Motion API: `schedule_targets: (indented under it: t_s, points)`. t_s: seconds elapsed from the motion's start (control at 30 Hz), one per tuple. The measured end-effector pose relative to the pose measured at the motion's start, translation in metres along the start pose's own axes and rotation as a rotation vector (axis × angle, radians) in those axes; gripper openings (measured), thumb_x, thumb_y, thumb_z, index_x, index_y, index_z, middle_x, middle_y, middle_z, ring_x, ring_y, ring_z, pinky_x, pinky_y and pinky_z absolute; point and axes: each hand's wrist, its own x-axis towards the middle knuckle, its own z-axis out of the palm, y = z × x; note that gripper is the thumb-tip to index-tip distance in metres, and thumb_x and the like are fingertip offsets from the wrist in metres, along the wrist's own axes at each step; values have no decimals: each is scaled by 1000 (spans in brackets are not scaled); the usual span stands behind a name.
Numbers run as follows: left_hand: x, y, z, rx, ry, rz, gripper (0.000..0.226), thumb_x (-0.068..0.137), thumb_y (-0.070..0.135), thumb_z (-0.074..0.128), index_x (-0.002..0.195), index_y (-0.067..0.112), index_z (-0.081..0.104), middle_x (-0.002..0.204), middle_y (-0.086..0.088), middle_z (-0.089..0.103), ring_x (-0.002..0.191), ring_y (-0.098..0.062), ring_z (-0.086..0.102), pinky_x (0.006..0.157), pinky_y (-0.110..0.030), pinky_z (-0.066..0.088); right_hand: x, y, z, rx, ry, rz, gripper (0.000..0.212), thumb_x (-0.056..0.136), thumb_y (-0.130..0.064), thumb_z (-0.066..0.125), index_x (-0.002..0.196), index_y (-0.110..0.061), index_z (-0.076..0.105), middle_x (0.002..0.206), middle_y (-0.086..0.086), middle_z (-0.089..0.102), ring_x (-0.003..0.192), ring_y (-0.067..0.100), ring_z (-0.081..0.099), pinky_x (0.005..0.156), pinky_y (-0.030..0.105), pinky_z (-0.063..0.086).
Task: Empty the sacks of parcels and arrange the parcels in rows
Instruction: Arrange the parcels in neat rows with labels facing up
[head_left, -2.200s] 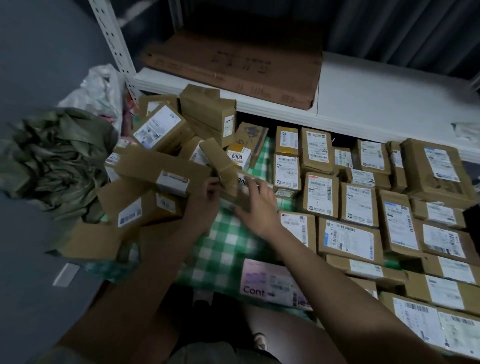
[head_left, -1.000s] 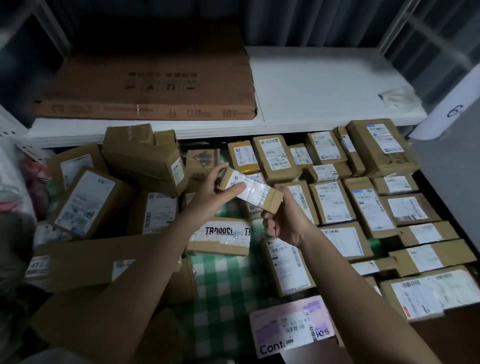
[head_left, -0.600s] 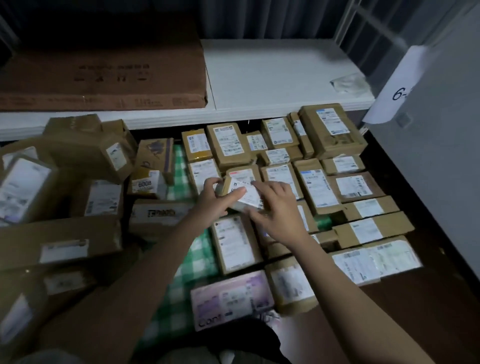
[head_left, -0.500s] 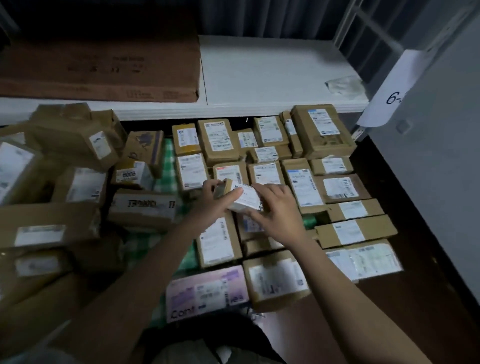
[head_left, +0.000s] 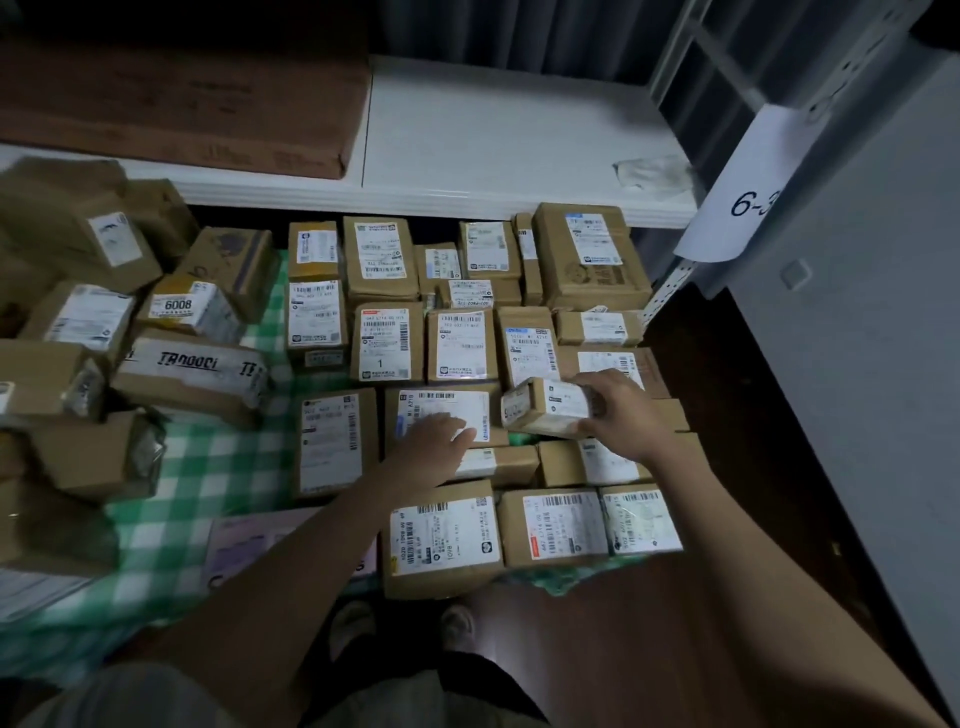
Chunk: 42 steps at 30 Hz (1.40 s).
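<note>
Several brown cardboard parcels with white labels lie in rows (head_left: 460, 345) on a green checked cloth (head_left: 208, 467), under a white shelf. A loose heap of parcels (head_left: 104, 332) sits at the left. My right hand (head_left: 623, 415) grips a small labelled box (head_left: 545, 408) from above, just over the right part of the rows. My left hand (head_left: 434, 441) rests with flat fingers on a wide parcel with a white label (head_left: 441, 408) in the middle row.
A white shelf (head_left: 493, 145) runs along the back, carrying a large flat brown carton (head_left: 182, 104). A grey rack post with a paper tag marked 6-3 (head_left: 748, 192) stands at the right. Dark floor (head_left: 753, 467) lies right of the rows. A pink-labelled parcel (head_left: 249, 540) lies near me.
My left hand has let go of the small box and dropped onto a parcel in the rows. My right hand carried the box rightward over the rows. The view shifted right.
</note>
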Motion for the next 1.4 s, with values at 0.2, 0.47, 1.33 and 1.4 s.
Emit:
schedule_targets:
  t_s: [0.2,0.47,1.33,1.4]
  points:
    - [0,-3,9,46,-29,35,53,102,40,37,147,14,33,155,-5,30,142,-21,28,116,-40,24,8,-4,5,-27,-83,-18,63,74,-14,82,132,-15,57,126,11,55,118,28,49,96,31,37]
    - [30,4,5,292,-70,76,43,105,25,27,143,11,42,154,-11,30,143,-25,23,117,-38,21,9,-14,5,-249,-99,-65,58,82,-22,71,137,-22,52,128,8,51,120,29,42,94,41,43]
    - [42,-14,3,242,25,10,40,102,30,35,140,26,45,161,-4,8,148,-26,1,115,-50,16,5,-16,12,-244,-50,-122,52,87,-31,68,136,-20,56,128,5,55,121,26,44,93,37,41]
    - [45,-14,6,224,73,17,36,101,26,39,135,23,49,158,-7,16,147,-27,6,115,-46,22,5,-13,11,-213,-58,-122,54,86,-30,70,137,-22,55,132,5,52,124,25,42,93,36,42]
